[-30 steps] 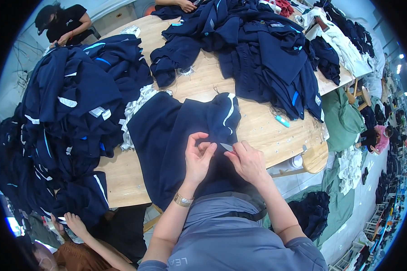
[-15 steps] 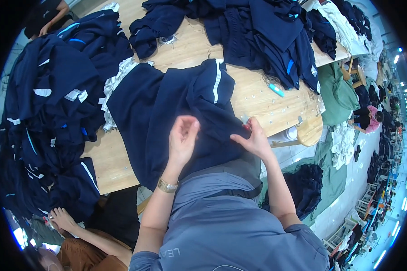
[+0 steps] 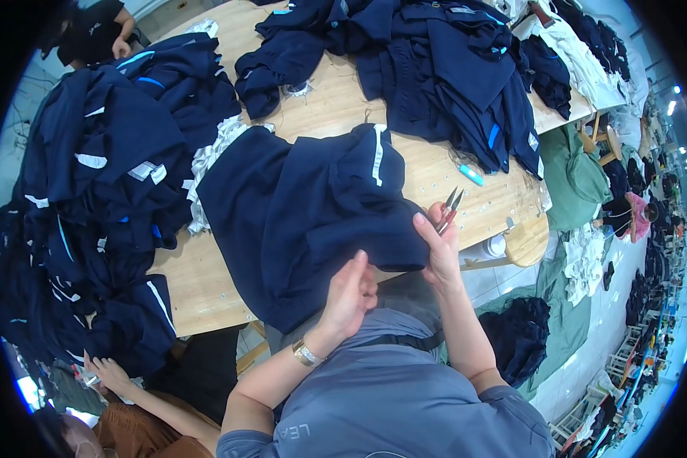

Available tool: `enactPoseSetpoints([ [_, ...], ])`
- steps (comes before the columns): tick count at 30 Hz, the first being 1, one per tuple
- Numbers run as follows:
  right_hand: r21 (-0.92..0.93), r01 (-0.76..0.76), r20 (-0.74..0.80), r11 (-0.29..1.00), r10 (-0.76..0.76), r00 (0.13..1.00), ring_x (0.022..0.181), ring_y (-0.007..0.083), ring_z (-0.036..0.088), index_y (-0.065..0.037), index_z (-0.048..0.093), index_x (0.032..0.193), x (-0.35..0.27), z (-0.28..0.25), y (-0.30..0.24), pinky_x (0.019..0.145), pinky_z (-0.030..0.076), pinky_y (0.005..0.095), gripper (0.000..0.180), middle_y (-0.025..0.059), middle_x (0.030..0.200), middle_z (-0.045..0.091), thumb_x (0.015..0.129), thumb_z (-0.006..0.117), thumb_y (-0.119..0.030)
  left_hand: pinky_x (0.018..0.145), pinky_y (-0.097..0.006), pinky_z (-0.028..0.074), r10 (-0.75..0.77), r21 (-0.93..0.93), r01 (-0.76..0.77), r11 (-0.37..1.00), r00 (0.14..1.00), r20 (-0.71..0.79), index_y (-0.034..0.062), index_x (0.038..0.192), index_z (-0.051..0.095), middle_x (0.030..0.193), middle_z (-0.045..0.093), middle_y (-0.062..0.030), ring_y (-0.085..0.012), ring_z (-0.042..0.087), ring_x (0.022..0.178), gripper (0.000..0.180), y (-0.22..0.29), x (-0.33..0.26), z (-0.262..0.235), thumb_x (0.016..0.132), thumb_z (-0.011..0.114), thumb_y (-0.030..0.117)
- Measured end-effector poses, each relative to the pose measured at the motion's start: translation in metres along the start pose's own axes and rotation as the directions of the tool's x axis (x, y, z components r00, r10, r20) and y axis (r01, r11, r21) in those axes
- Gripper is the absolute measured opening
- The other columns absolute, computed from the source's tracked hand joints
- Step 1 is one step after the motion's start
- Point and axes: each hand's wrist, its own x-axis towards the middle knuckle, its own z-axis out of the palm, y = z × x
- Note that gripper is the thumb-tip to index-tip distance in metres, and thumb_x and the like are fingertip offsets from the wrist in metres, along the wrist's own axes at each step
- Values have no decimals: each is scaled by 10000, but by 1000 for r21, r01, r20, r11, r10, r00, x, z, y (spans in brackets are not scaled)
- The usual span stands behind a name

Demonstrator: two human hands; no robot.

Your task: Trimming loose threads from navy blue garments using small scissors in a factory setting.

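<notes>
A navy garment point(image 3: 282, 206) with a white stripe lies spread over the near edge of the table. My right hand point(image 3: 443, 256) is closed around red-handled thread snips point(image 3: 448, 215), their blades pointing up and away. The thumb of that hand also presses on a folded-up edge of the garment. Close by on the left, my left hand point(image 3: 349, 298) has its fingers curled in, just at the near border of the cloth. Whether a bit of fabric or thread is pinched in it is hidden.
Navy garments are heaped at the left point(image 3: 91, 168) and far side point(image 3: 466, 76) of the wooden table point(image 3: 198, 294). A turquoise cutter-like tool point(image 3: 471, 175) lies at the right. A wooden stool point(image 3: 528, 238) stands beside the table. A co-worker's hand point(image 3: 111, 374) is at lower left.
My right hand has taken hold of the garment's edge and folded it up, with the snips now plainly showing. My left hand has moved down and right, toward that edge.
</notes>
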Motion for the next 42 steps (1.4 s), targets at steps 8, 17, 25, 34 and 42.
enactPoseSetpoints([
  [8, -93, 9, -4, 996, -10, 1000, 642, 31, 402, -126, 368, 787, -10, 6, 18, 578, 350, 170, 313, -50, 714, 406, 799, 659, -13, 487, -192, 362, 66, -444, -88, 892, 996, -66, 135, 904, 588, 831, 607, 34, -69, 562, 709, 77, 27, -7, 6, 871, 599, 204],
  [17, -777, 386, 275, 498, -284, 919, 604, 170, 412, -47, 417, 816, -16, 2, 28, 560, 361, 278, 261, 62, 665, 380, 863, 597, -229, 899, -371, 494, 170, -563, 1, 826, 953, 251, 47, 1118, 535, 1123, 595, -88, -194, 576, 1031, 279, 47, -7, 6, 929, 477, 244],
  [25, -859, 490, 458, 147, -208, 864, 527, 297, 529, -62, 461, 763, -21, 13, 1, 469, 398, 365, 341, 96, 590, 489, 820, 625, -355, 1052, -484, 320, 215, -496, -150, 855, 974, 77, 19, 1327, 323, 1307, 460, -134, -256, 445, 1209, 446, 47, -7, 15, 968, 379, 276],
  [34, -770, 634, 633, -72, -218, 743, 489, 253, 537, -77, 491, 705, -17, 14, 6, 442, 404, 328, 358, 77, 583, 511, 781, 641, -393, 966, -431, 423, 264, -449, -199, 871, 961, 87, 40, 1183, 487, 1170, 572, -91, -211, 531, 1106, 347, 40, -3, 9, 971, 373, 290],
  [42, -747, 630, 665, -213, -240, 707, 481, 243, 523, -93, 491, 667, -16, 20, 5, 443, 395, 335, 359, 55, 569, 496, 756, 654, -401, 941, -417, 445, 334, -349, -314, 883, 943, -5, 34, 1144, 504, 1113, 591, -96, -204, 556, 1064, 328, 38, -7, 16, 968, 387, 285],
])
